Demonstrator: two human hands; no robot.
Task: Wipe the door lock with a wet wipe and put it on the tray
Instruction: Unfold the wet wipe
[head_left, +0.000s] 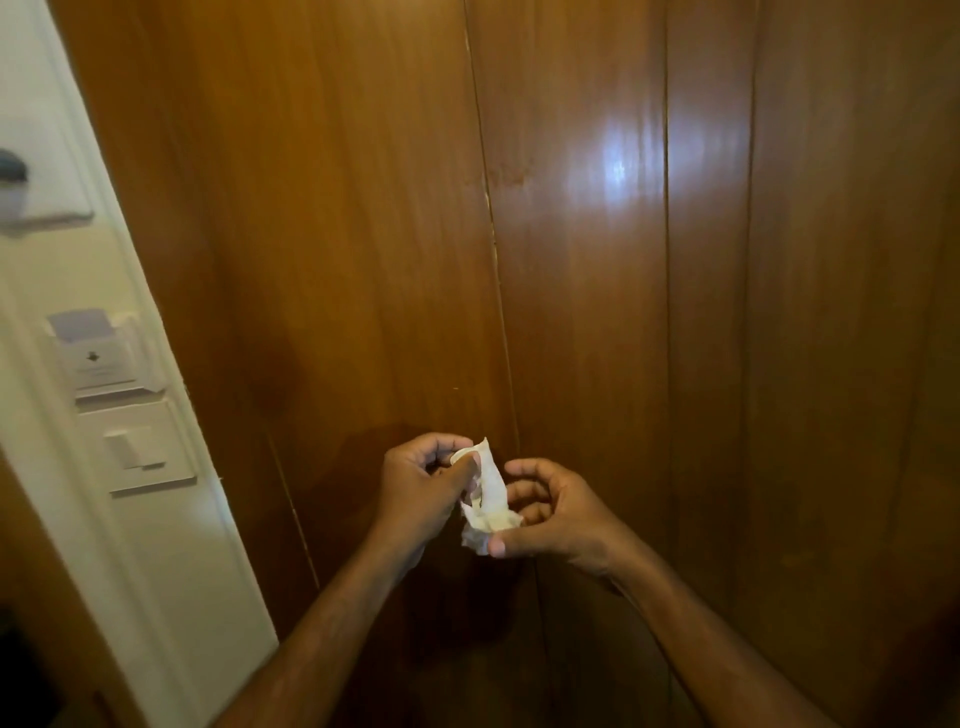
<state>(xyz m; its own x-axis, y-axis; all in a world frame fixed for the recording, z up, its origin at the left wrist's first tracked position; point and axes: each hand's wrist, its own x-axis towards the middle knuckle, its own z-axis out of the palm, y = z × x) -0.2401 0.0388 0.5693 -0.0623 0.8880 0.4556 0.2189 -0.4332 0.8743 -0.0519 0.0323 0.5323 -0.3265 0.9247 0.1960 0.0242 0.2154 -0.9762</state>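
A crumpled white wet wipe (488, 499) hangs between both hands in front of the brown wooden door (571, 234). My left hand (421, 488) pinches the wipe's upper end between thumb and fingers. My right hand (556, 512) grips its lower end with the thumb underneath. No door lock and no tray are in view.
A white wall strip (171, 519) runs down the left side. On it sit a key-card holder with a card (101, 353) and a light switch plate (137, 447). The wooden door panels fill the rest of the view, with a light glare at upper right.
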